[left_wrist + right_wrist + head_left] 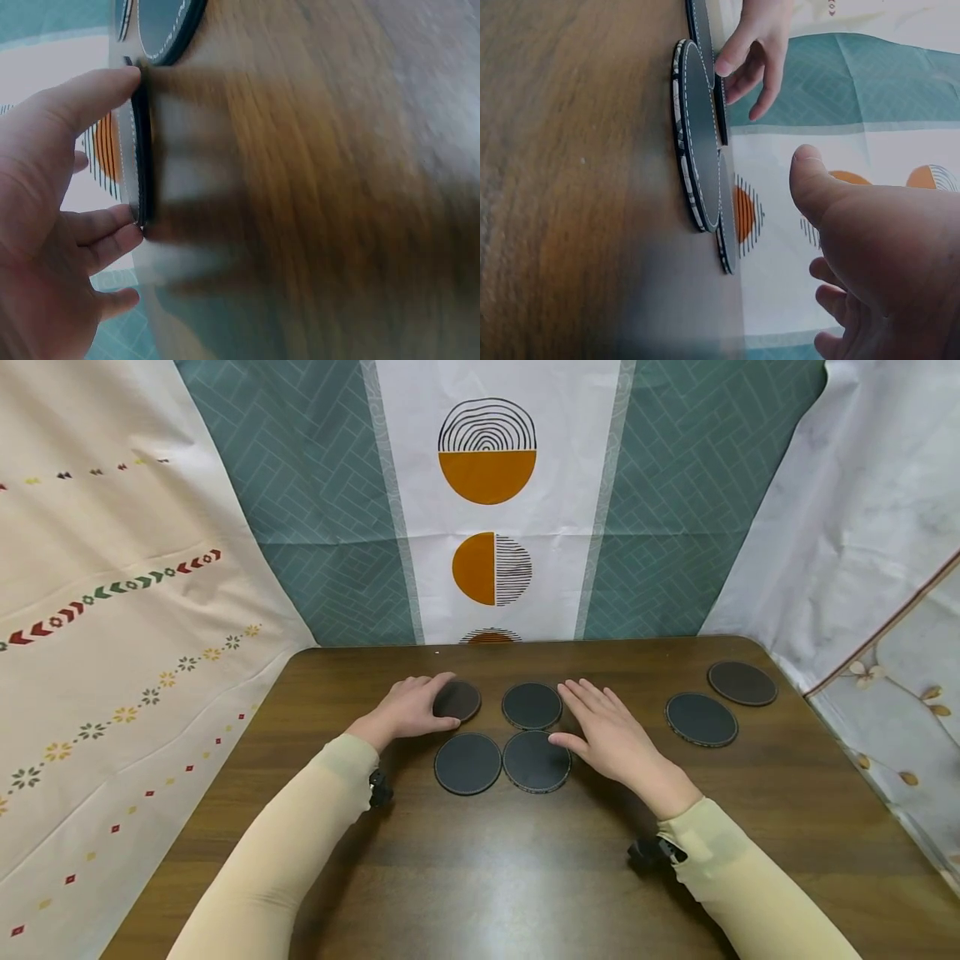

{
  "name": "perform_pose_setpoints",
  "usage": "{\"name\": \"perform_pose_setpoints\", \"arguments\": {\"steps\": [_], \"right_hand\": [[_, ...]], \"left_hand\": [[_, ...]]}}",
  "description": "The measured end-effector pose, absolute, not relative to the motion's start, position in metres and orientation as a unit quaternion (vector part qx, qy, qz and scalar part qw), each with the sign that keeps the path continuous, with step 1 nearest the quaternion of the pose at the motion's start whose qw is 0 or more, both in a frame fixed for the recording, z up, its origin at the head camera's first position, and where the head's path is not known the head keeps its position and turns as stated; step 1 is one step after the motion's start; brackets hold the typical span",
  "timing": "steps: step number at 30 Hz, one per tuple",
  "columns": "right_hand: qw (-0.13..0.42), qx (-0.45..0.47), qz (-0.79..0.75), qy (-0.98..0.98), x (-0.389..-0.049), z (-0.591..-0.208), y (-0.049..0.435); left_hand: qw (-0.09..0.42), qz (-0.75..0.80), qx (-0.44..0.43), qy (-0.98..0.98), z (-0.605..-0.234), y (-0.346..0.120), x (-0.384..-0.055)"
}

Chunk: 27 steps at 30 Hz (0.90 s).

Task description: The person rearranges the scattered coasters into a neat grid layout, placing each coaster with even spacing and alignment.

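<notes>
The left hand (408, 706) pinches a brown disc (460, 702) by its rim — thumb at the near edge, fingers at the far one — toward the back of the table (480, 868). (Whether that disc lies flat or is slightly raised, I cannot tell.) The right hand (611, 731) holds nothing: its fingers are straight, its thumb spread apart from them, and it hovers beside the rear black disc (532, 706). In front lie two more, the front-left disc (468, 763) and the front-right disc (537, 761), side by side. Well to the right — near the table's far corner — lie another black disc (702, 719) and another brown disc (742, 683). Patterned cloth (307, 485) hangs behind.
</notes>
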State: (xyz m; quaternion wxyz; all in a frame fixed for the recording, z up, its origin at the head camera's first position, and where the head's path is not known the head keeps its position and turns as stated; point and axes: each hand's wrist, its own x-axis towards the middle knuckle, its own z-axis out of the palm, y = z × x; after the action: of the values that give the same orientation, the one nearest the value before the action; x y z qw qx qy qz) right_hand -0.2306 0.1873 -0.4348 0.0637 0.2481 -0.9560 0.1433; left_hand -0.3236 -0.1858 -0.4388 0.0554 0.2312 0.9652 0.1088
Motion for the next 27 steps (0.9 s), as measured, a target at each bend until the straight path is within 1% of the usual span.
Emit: {"name": "perform_pose_setpoints", "arguments": {"steps": [16,27], "right_hand": [[0.063,0.243,0.144,-0.957,-0.232,-0.431,0.190],[0.077,0.248,0.143,-0.955,-0.232,-0.431,0.190]], "left_hand": [[0.077,0.115,0.249,0.959,-0.438,-0.168,-0.326],[0.081,0.111,0.263,0.955,-0.438,-0.159,-0.323]]}}
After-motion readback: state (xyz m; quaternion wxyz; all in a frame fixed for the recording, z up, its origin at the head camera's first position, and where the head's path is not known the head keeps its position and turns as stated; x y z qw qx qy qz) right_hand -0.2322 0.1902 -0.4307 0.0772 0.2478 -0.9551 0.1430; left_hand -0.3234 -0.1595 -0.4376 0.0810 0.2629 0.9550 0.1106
